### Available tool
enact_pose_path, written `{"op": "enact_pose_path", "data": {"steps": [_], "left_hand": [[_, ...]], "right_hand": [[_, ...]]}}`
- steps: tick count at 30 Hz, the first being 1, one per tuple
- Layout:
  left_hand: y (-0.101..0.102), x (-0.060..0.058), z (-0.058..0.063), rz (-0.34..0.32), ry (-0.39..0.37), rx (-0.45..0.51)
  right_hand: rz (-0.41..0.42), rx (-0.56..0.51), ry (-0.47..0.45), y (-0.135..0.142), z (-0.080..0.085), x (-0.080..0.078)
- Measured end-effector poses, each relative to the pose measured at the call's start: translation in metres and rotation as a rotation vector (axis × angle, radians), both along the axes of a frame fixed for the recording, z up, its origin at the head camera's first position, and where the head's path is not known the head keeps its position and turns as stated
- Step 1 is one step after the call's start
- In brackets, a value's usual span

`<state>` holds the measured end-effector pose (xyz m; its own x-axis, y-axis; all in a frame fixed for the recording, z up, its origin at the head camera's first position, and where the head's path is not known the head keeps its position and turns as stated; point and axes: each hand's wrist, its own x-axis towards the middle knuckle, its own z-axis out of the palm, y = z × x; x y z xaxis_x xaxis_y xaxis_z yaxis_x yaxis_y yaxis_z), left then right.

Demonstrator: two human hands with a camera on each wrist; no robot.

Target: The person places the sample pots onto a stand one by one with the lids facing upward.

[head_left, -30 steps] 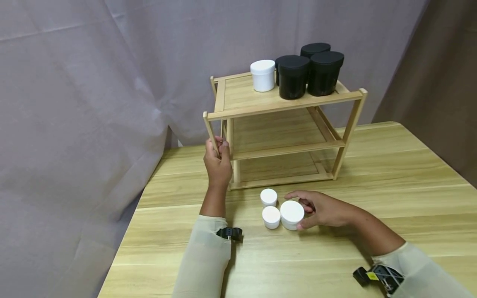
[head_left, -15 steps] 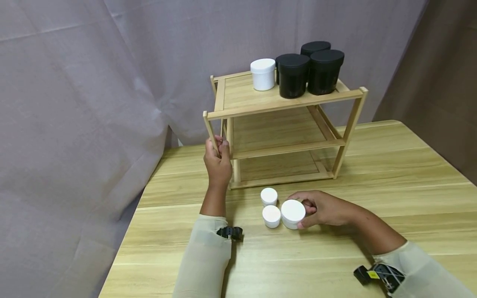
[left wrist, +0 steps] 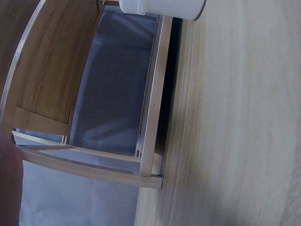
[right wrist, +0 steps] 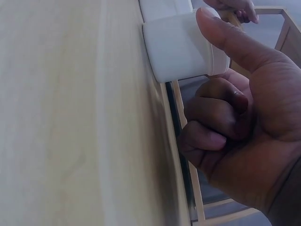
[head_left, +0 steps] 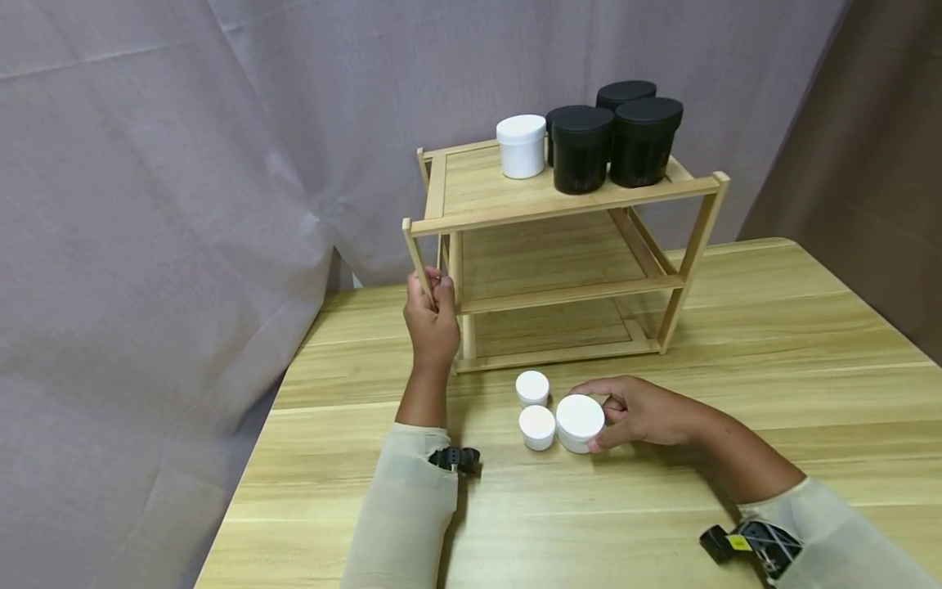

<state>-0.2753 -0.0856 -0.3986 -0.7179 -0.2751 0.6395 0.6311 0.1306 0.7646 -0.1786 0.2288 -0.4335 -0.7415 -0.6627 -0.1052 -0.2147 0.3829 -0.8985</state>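
Note:
My left hand grips the left front post of a three-level wooden rack. With thumb and index finger, my right hand pinches a larger white jar by its lid; the other fingers are curled in. In the right wrist view the thumb lies on the lid side of this jar. Two smaller jars stand to its left: a near small white jar and a far small white jar. The left wrist view catches the rack and only part of a white jar.
On the rack's top shelf stand a tall white jar and several black jars grouped to its right. A wooden table carries everything. Behind it hangs a grey curtain, with a brown one at the right.
My right thumb and index finger have closed onto the larger white jar, which has shifted slightly right, away from the small jars. My left hand keeps its grip on the post.

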Motion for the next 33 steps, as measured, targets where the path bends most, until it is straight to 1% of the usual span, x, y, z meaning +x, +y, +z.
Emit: {"op": "enact_pose_path", "data": {"steps": [8,18,33], "left_hand": [[-0.0003,-0.0001,0.0008,0.021,0.008,-0.022],[-0.0006,-0.0009,0.0001,0.045,-0.003,-0.035],[-0.0009,-0.0003,0.0,0.037,-0.01,-0.033]], "right_hand": [[-0.009,-0.006,0.004,0.002,-0.0028,-0.0018],[-0.028,0.012,0.031,0.0047,-0.0049,-0.004],[-0.092,-0.018,0.048,0.0068,-0.0008,-0.0026]]}}
